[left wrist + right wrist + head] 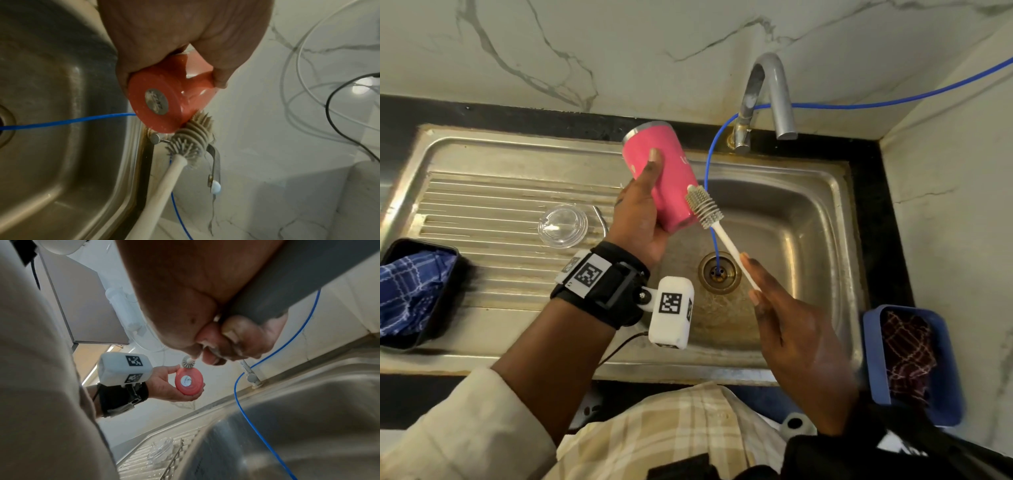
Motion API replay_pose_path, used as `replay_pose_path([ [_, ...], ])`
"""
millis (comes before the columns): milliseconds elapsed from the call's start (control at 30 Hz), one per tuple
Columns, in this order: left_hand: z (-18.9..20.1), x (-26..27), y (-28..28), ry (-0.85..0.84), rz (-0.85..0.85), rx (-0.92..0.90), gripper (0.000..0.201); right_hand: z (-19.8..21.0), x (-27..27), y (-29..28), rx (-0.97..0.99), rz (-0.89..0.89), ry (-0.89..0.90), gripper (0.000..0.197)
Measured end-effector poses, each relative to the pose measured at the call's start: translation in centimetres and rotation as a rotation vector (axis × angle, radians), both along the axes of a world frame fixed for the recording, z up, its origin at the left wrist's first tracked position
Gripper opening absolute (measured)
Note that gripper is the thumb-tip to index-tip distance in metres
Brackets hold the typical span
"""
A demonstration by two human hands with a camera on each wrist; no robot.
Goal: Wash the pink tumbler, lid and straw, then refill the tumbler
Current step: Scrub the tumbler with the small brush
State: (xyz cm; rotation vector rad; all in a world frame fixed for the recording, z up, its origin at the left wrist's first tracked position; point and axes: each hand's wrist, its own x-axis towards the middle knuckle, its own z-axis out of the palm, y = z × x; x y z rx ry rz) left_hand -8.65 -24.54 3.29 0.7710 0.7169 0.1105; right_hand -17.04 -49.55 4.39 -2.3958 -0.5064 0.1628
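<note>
Clear plastic marks the leftmost task piece: the lid (563,226) lies flat on the ribbed drainboard (493,212), well apart from and to the left of the left hand (643,219), with what looks like the straw (602,221) as a thin curved line just beside it, though that is too faint to be sure of. Neither is being handled, and whether they have been scrubbed cannot be told. Next to the right, the left hand is wrapped round the pink tumbler (664,171), thumb across its near side and fingers behind, holding it tilted over the sink basin (791,219) with its mouth pointing away and up and its base low, toward the right hand. At that base end, just right of the left-hand hold, the ribbed grey head of the bottle brush (700,205) presses against the tumbler's outer wall near the bottom edge; the left wrist view shows the bristles touching the rim of the base. The brush's white handle runs down and right into the right hand (787,325), whose fingertips pinch it in a narrow hold. Above the right-hand hold stands the tap (774,96), with no water visibly running, and a blue hose (709,164) trails into the drain. So the work seems to be in the outside scrubbing of the tumbler; rinsing, the lid and straw, and the refill most likely remain.
</note>
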Motion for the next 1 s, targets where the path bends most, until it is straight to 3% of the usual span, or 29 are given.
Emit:
replay_pose_path([
  [100, -0.1, -0.4, -0.3, -0.004, -0.014, -0.006, 0.069, 0.1, 0.0, -0.2, -0.003, -0.006, 0.009, 0.05],
  [267, 0.2, -0.6, -2.3, -0.084, -0.122, -0.002, 0.057, 0.9, 1.8, 0.5, 0.012, -0.042, -0.038, 0.052],
  [500, 0.5, -0.1, -0.5, -0.05, -0.028, -0.024, 0.057, 0.9, 0.0, -0.1, 0.015, 0.013, -0.009, 0.05],
  [833, 1.3, 0.3, -1.7, -0.138, -0.084, -0.014, 0.056, 1.8, 1.7, 0.6, 0.053, -0.024, -0.067, 0.05],
  [1000, 1.0, 0.0, -0.6, -0.059, -0.008, -0.028, 0.054, 1.6, 0.3, 0.2, 0.064, 0.003, 0.005, 0.05],
])
